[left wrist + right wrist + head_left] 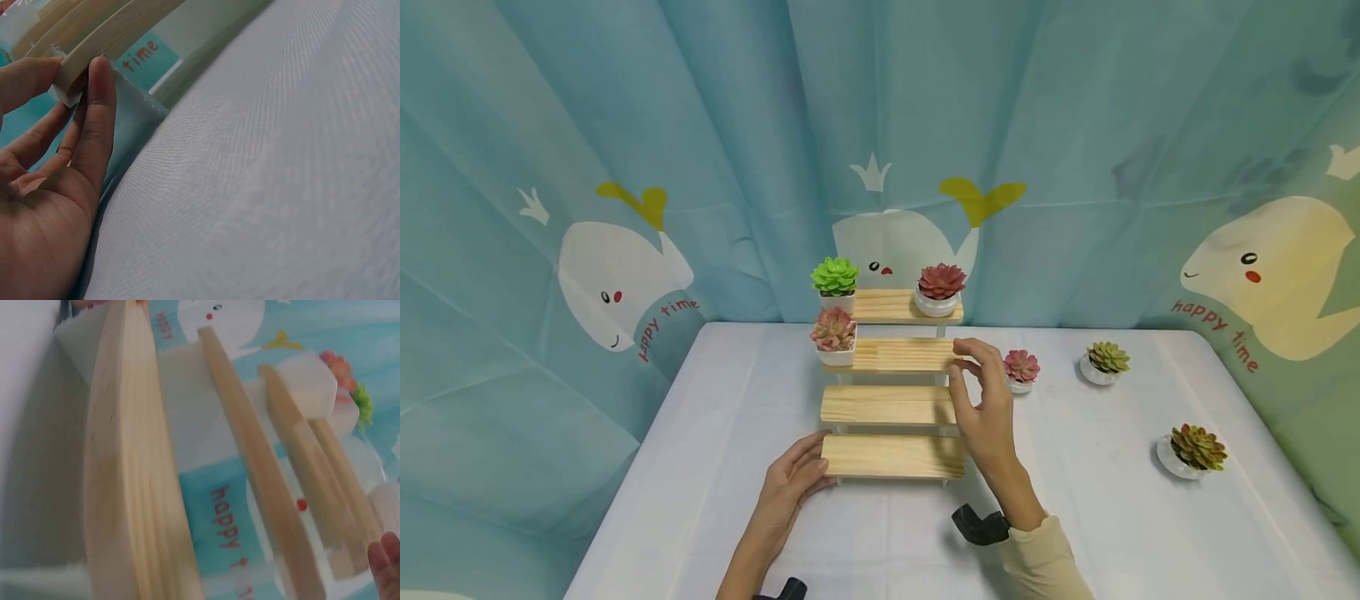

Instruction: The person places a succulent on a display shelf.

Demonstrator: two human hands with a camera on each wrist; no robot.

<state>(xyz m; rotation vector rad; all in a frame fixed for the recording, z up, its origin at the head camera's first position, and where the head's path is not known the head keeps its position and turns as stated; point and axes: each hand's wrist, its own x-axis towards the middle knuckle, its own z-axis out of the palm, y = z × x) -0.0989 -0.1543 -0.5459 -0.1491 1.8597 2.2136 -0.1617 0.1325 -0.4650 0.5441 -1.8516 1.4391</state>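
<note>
A stepped wooden display stand (891,454) with several light boards on clear supports stands on the table. My left hand (790,482) grips the left end of its lowest board; the left wrist view shows thumb and fingers pinching the board's corner (75,69). My right hand (988,408) is at the stand's right side, fingertips (387,550) by the end of the second board from the top, thumb and forefinger apart with nothing between them. On the top board sit a green potted succulent (835,277) and a dark red one (942,283); a pink succulent (833,330) sits one board lower, at left.
Right of the stand, partly behind my right hand, is a pink succulent in a white pot (1021,367). Farther right stand a green succulent (1108,357) and a reddish-green one (1198,447). A blue curtain (730,125) with whale prints hangs behind the white table (700,467).
</note>
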